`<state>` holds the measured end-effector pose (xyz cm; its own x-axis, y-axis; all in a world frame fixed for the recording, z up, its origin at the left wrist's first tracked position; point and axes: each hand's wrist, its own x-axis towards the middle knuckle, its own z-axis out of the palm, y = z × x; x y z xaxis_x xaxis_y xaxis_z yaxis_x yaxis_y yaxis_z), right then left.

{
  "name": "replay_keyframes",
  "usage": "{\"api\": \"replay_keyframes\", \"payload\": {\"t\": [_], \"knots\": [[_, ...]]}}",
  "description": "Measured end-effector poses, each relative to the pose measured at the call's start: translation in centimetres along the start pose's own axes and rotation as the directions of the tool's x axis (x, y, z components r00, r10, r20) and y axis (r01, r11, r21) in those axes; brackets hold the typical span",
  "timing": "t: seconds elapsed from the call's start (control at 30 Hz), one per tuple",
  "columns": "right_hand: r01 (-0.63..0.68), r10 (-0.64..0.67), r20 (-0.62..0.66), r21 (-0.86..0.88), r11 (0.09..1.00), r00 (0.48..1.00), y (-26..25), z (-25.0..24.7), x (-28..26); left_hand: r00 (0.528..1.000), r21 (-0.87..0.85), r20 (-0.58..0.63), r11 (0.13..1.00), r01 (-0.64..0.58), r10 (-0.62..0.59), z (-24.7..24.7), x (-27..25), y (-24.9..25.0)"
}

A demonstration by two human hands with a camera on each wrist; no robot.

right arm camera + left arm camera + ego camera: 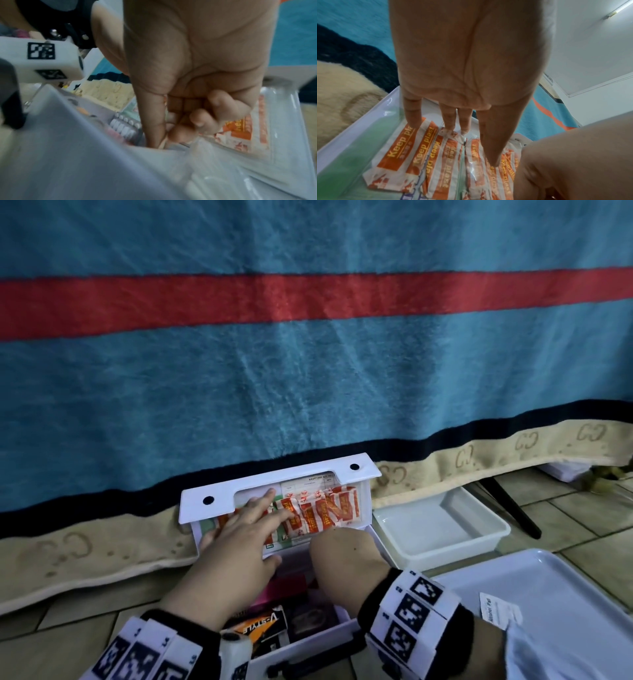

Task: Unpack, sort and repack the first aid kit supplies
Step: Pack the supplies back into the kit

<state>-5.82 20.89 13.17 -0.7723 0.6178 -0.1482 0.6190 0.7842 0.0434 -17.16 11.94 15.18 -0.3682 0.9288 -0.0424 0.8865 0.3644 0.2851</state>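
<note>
Teal blanket (308, 378) with a red stripe and a beige patterned hem hangs as the backdrop, and everything else sits in front of it on a tiled floor (582, 508). Just against the hem stands the open white first aid kit box (342, 630), its lid (274, 484) raised and leaning back on the blanket. To the right of the box lies a large white tray (548, 594) carrying a small white sachet (500, 609), and behind that tray, close to the hem, sits a smaller white tub (442, 522).

Inside the lid, behind a clear pocket, orange-and-white plaster strips (419, 146) printed "Keep plast" are fanned side by side. The left hand (239, 546) is spread flat with straight fingers, the fingertips (412, 121) pressing on those strips. The right hand (346, 563) reaches into the box at the lid's lower edge; its fingers (199, 119) are curled and seem to pinch the clear plastic pocket (223, 155), though blur hides the exact grip. Dark packets, one orange-labelled (260, 625), fill the box base near the wrists.
</note>
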Motion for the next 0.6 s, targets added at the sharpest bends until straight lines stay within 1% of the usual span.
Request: {"api": "replay_keyframes", "payload": {"t": [0.07,0.13,0.23,0.3,0.33,0.4,0.5,0.53,0.6], "knots": [[-0.043,0.041,0.022,0.111,0.993,0.999,0.5,-0.2,-0.2,1.0,-0.005,0.005,1.0,0.001,-0.001,0.0,0.0,-0.1],[-0.055,0.049,0.034,0.235,0.97,0.998,1.3,-0.7,-0.5,1.0,-0.01,0.003,1.0,0.001,-0.001,0.0,0.0,-0.1],[-0.005,0.001,0.012,0.406,0.914,1.0,3.5,-1.6,-0.9,1.0,-0.013,0.003,1.0,0.004,-0.004,0.0,0.0,-0.1],[0.04,-0.045,-0.001,0.516,0.856,0.999,5.3,-2.2,-1.0,1.0,-0.012,0.004,1.0,0.003,-0.003,0.0,0.0,-0.2],[0.044,-0.036,-0.025,0.574,0.818,0.999,6.0,-2.5,-0.9,1.0,-0.011,0.004,1.0,0.0,0.0,0.1,0.0,-0.2],[0.04,0.047,-0.108,0.681,0.731,0.993,7.4,-2.7,-0.5,1.0,-0.018,-0.001,1.0,-0.003,0.003,0.2,-0.1,-0.1],[0.121,0.168,-0.279,0.779,0.615,0.945,7.8,-2.9,0.4,1.0,-0.028,-0.009,1.0,-0.008,0.007,0.3,-0.1,0.0],[0.15,0.202,-0.328,0.788,0.597,0.923,7.6,-3.0,0.7,1.0,-0.03,-0.01,1.0,-0.008,0.008,0.3,-0.1,0.0],[0.18,0.252,-0.401,0.775,0.605,0.881,7.1,-3.2,1.3,1.0,-0.032,-0.014,0.999,-0.008,0.008,0.3,-0.2,0.1]]}}
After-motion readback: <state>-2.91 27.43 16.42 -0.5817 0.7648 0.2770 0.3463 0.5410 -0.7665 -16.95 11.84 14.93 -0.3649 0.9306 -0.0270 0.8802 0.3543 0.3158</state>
